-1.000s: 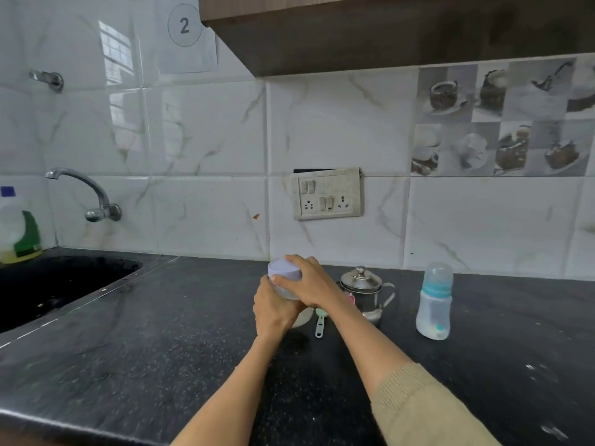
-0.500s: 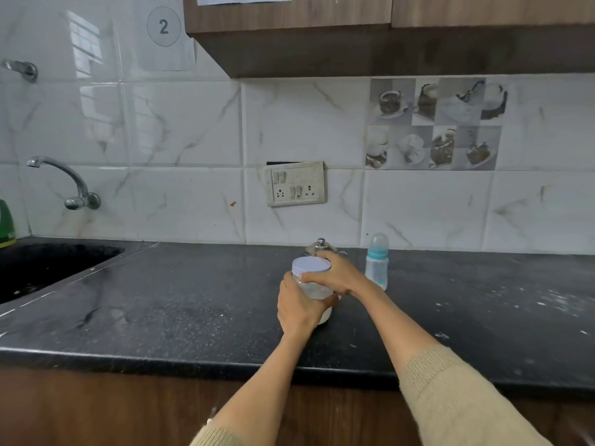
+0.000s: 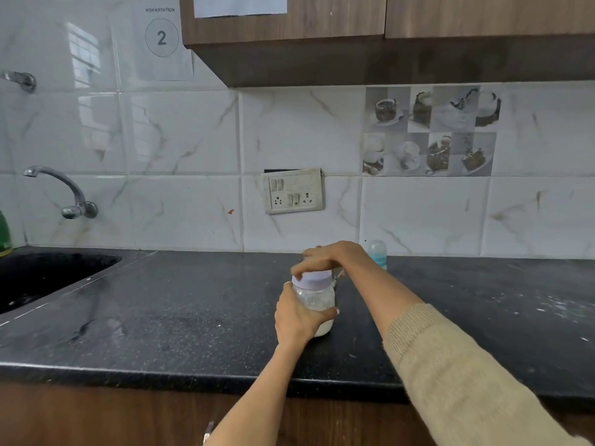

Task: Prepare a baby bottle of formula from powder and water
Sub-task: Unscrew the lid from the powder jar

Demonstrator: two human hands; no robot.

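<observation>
A clear plastic jar (image 3: 317,300) with white powder in its bottom stands on the black counter (image 3: 180,317). My left hand (image 3: 296,317) wraps around the jar's body. My right hand (image 3: 331,257) grips its pale lilac lid (image 3: 311,280) from above. Behind my right wrist the teal-topped baby bottle (image 3: 377,252) shows only its cap near the wall. A steel pot behind the jar is almost wholly hidden by my right hand.
A dark sink (image 3: 48,275) with a wall tap (image 3: 64,191) lies at the left. A switch and socket plate (image 3: 293,191) is on the tiled wall. Wooden cabinets (image 3: 386,37) hang overhead. White powder specks dot the counter at the right (image 3: 553,307).
The camera has pulled back and tilted up, so the counter's front edge shows. The jar has come nearer the edge with both hands on it, and my right hand has turned on the lid.
</observation>
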